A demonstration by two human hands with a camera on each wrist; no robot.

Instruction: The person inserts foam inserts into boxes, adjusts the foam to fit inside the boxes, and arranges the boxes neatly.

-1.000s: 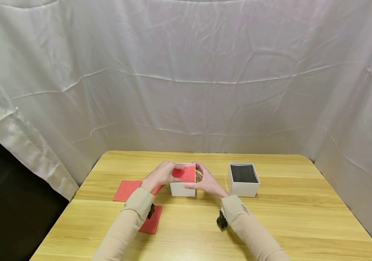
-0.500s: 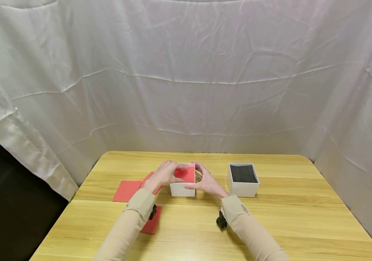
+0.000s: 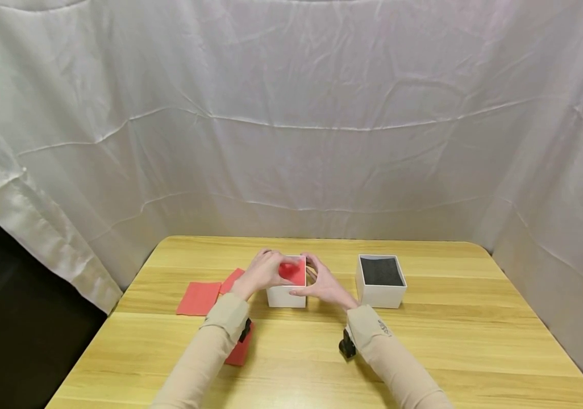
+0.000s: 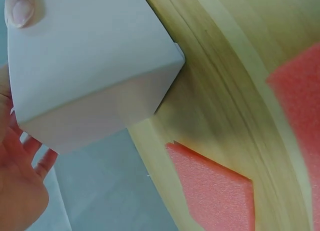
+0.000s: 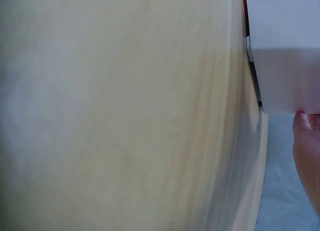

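Observation:
In the head view a white box (image 3: 286, 297) stands on the table with a red foam sheet (image 3: 298, 274) inside its open top. My left hand (image 3: 263, 271) reaches over the box's left rim, thumb and fingers spread on the red foam; the fingertips are partly hidden. From the right side my right hand (image 3: 325, 285) grips the box, its thumb on the front wall and its fingers behind. The left wrist view shows the box (image 4: 90, 56) close up with the left hand (image 4: 20, 186) at its edge. The right wrist view catches part of the right hand (image 5: 308, 158) against the box.
A second white box (image 3: 380, 297) holding dark grey foam (image 3: 382, 272) stands to the right. On the left lie more red foam pieces: one flat sheet (image 3: 198, 299), another behind the left wrist (image 3: 230, 279), and one (image 3: 237, 353) partly under the left forearm. Curtains hang around the wooden table (image 3: 450, 335).
My left hand has slid slightly right and farther over the box opening, covering more of the red foam. The right hand and both boxes have stayed put.

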